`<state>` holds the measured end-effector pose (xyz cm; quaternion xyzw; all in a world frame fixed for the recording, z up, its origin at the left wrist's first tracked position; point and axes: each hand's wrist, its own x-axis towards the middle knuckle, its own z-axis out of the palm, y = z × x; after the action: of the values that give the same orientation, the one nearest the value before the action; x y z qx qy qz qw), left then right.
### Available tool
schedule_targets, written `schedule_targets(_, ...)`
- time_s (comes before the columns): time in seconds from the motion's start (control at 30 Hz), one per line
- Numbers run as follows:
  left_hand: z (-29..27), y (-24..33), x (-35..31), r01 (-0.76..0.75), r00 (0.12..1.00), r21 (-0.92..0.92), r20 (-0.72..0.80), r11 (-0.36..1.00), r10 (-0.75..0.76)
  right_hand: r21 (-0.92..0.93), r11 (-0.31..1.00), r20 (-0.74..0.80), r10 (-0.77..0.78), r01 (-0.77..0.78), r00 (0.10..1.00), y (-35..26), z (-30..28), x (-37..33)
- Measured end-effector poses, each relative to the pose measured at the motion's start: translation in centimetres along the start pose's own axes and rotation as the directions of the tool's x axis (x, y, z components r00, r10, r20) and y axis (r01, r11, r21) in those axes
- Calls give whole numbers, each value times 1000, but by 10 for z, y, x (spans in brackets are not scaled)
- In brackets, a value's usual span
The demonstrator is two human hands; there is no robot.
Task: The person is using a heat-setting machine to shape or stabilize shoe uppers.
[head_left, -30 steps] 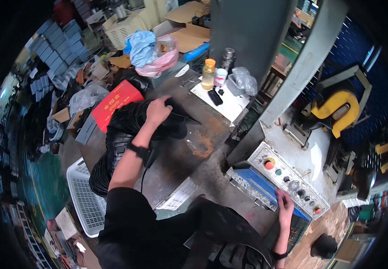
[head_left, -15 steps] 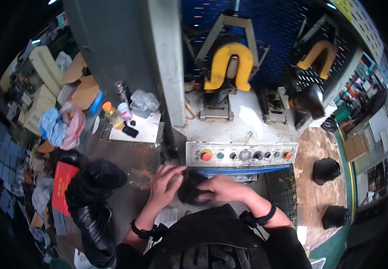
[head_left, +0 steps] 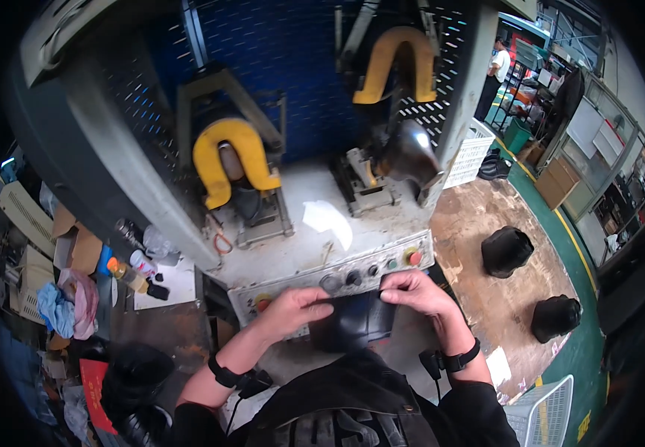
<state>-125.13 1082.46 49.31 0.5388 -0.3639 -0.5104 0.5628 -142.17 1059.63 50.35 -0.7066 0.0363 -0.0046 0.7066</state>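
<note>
Both our hands now meet on one black boot upper (head_left: 353,322), held low in front of the press machine's control panel (head_left: 337,279). A second ago the left hand (head_left: 296,309) was far off on the heap of black boots (head_left: 132,380) at the left surface, while the right rested at the panel's edge; half a second ago the two were closing on the piece. That reach is over, and the work has shifted from the pile to the machine.

The left grip is pressed together on the upper's top left edge, fingers curled over it. The right hand (head_left: 415,290) pinches the top right edge, fingers bent down on the leather. The piece hangs between the two grips, just below the row of knobs and the red button (head_left: 414,257), touching neither that we can tell.

Beyond the grips, a yellow horseshoe clamp (head_left: 229,160) stands on the left station and a second yellow clamp (head_left: 393,63) hangs above the right one, where a dark rounded form (head_left: 409,153) sits. Right of the right grip, well apart, two black boot pieces (head_left: 506,251) rest on the worn floor. We judge the upper is being squared up by hand, close to the stations but not yet on one.
</note>
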Motion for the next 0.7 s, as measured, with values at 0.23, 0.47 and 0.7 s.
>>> schedule_targets(0.23,45,126,169,-555,808,248,-67,794,586,7,926,-596,-299,378,745,-75,-143,37)
schedule_targets(0.47,28,150,291,-480,762,298,-324,825,560,361,848,-575,-126,389,808,-59,-224,139)
schedule_targets(0.7,33,164,303,-342,890,301,-199,890,410,568,778,-419,-10,270,908,-38,-221,108)
